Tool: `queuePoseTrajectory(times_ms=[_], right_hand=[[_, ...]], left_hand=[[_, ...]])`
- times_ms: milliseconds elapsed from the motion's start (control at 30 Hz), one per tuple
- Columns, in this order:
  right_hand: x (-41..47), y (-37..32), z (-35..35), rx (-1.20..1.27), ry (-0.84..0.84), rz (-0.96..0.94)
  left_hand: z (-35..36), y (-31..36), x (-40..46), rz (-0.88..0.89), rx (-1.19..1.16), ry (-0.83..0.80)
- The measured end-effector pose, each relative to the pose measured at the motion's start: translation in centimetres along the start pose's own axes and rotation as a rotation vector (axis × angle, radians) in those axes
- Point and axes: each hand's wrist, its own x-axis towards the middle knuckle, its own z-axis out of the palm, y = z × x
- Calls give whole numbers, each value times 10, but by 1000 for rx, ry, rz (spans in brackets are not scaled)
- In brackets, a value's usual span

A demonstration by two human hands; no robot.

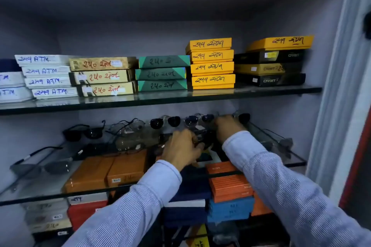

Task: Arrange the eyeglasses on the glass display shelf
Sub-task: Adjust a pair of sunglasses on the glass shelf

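Upper glass shelf (261, 91): five stacks of flat boxes are carried, front edge left bare.
White boxes (43, 71): four are counted in the full stack, marked in blue; further white ones are cut off at the left border.
Tan boxes (102, 76): three, marked in red.
Green boxes (161, 74): three.
Yellow boxes (211, 67): four in one stack.
Black boxes (269, 68): three, topped by one more yellow box (281, 43).
Lower glass shelf (30, 194): eyeglasses are laid along its back; orange boxes seen through the glass lie beneath it.
Dark sunglasses (165, 122): at least three pairs are lined up at the back wall, with one more black pair (81, 133) at the left and a clear-lens tangle (128, 128) between.
Grey sunglasses (40, 167): one pair, alone near the left front edge.
Left hand (181, 151): curled around a dark pair (201, 138) at mid-shelf.
Right hand (227, 126): reached to the back row, fingers bent on a frame; whether it is gripped cannot be told.
Open room: bare glass is left at the right end, beside the cabinet frame (341, 86), and at the left front.
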Motion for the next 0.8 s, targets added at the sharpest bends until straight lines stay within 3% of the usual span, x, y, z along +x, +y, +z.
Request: queuePoseTrajectory(times_ms=[167,433,800], right_hand=[[29,2,8,-65,-133,-29],[43,15,7,-79,-132,-116],[16,54,-20,375,-79,-72]], left_hand=[[14,12,22,-73,2,-17],[24,14,30,-65,17,-43],[-35,19,-1,-93,-132,-13]])
